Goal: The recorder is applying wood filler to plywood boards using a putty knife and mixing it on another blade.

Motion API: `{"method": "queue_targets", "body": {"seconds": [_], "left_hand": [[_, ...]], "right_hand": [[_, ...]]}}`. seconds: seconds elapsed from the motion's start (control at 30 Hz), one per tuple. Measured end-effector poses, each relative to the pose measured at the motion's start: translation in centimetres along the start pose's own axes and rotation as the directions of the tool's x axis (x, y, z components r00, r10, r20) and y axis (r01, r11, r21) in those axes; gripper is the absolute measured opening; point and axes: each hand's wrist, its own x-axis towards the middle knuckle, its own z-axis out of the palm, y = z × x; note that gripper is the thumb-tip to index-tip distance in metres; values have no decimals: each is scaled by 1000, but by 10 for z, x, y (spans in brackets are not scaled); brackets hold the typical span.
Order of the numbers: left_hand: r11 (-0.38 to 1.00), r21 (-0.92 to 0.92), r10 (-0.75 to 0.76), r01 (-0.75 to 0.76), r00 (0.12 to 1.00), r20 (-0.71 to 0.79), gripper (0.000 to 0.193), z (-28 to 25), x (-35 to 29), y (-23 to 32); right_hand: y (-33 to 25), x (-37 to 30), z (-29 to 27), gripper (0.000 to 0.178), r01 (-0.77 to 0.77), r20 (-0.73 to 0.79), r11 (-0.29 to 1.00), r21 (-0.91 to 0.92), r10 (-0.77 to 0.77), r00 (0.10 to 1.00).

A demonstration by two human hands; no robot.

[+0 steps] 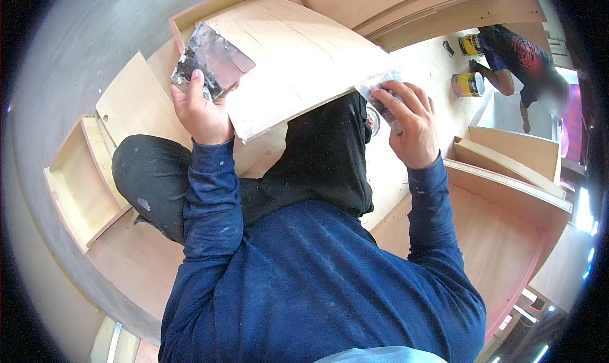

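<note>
In my left hand (204, 114) is a flat, square-edged plate (223, 57), shiny and smeared with dark and whitish patches. My thumb lies on top of it, and it is held over the left part of a pale plywood panel (304, 49). My right hand (415, 125) grips a thin, putty-smeared scraper (375, 83) against the panel's right edge, fingers bent over its back. The panel lies tilted over my legs in black trousers (317, 154). Part of the scraper is hidden under my fingers.
A round tin (373, 121) stands beside my right hand. Wooden drawer frames (85, 179) lie at the left, and a large wooden box (488, 230) is at the right. Far right, another person (517, 58) bends near yellow-and-black buckets (468, 84).
</note>
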Motion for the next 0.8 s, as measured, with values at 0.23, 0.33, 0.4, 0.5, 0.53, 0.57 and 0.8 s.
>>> {"method": "queue_targets", "body": {"seconds": [0.23, 0.33, 0.4, 0.5, 0.53, 0.57, 0.8], "left_hand": [[999, 20, 45, -45, 999, 26, 35, -3, 4, -6], [1000, -4, 8, -8, 1000, 1, 35, 1, 0, -2], [997, 63, 44, -45, 999, 17, 35, -6, 2, -6], [993, 102, 63, -66, 997, 33, 34, -8, 3, -6], [995, 80, 51, -53, 998, 28, 34, -7, 3, -5], [996, 77, 49, -51, 998, 32, 34, -7, 2, -5], [984, 146, 101, -106, 994, 41, 32, -13, 6, -12]], "right_hand": [[13, 0, 9, 64, -22, -1, 1000, -8, 22, 1000], [11, -3, 7, 63, -41, 25, 999, 13, 40, 999], [10, -2, -2, 62, -24, 58, 1000, 7, 23, 998], [18, -1, -7, 60, -19, 51, 1000, -8, 19, 999], [22, 0, -6, 60, -28, 11, 1000, -11, 28, 1000], [26, 0, -5, 60, -30, 9, 999, -15, 31, 999], [37, -1, 4, 60, -45, 4, 999, 27, 45, 999]]}}
